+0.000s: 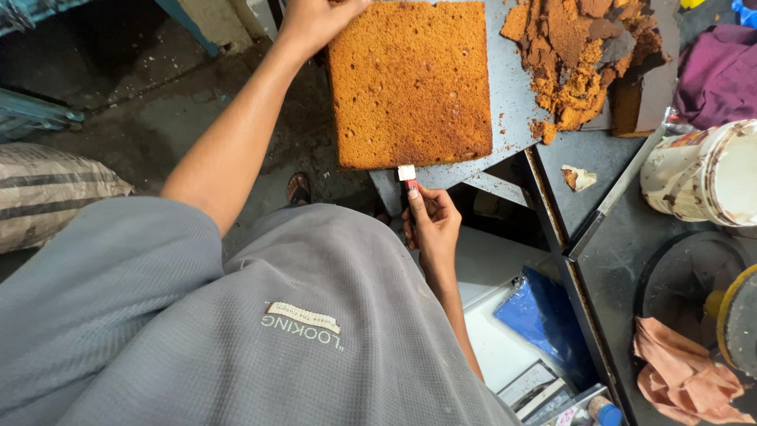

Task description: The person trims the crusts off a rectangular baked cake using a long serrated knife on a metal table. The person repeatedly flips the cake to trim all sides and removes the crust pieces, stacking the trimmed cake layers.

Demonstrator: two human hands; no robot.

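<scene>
Slicing a square sponge cake on a grey board.
Left hand is pressing flat on the cake's far-left corner; right hand is gripping a knife handle at the cake's near edge, blade hidden, apparently running away from the body. Crumb pile is lying at the board's right edge.

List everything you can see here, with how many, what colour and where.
Sponge cake slab: one, golden brown, on the grey board, top centre.
Grey board: one, under the slab.
Cake trimmings: one heap, brown, right of the slab.
Tub: one, white and smeared, right edge.
Cloth: one, pinkish, bottom right.
Cloth bundle: one, maroon, top right.
Sack: one, striped, left edge.
Left hand: on the slab's far left corner.
Right hand: gripping a red-and-white handle at the slab's near edge.
</scene>
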